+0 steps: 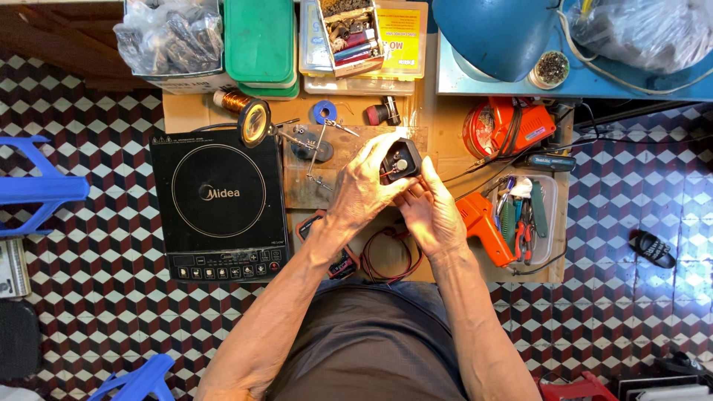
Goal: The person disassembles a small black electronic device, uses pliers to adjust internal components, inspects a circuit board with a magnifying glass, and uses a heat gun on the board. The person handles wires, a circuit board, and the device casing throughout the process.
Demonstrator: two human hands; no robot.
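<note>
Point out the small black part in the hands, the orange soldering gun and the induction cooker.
small black part (pixel 401 160), head view, its open face.
orange soldering gun (pixel 484 229), head view, its body.
induction cooker (pixel 219 194), head view, its glass top.

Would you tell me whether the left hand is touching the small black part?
Touching: the head view shows the left hand with fingers wrapped around the small black part.

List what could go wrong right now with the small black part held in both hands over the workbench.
1. The small black boxy part with thin red wires is pinched between the left hand and right hand in mid-air; a slip might drop it among the clutter.
2. The wires look thin and could tear under a tug.
3. The metal helping-hands stand with clips sits beside the left hand, so a sideways move might snag it.
</note>
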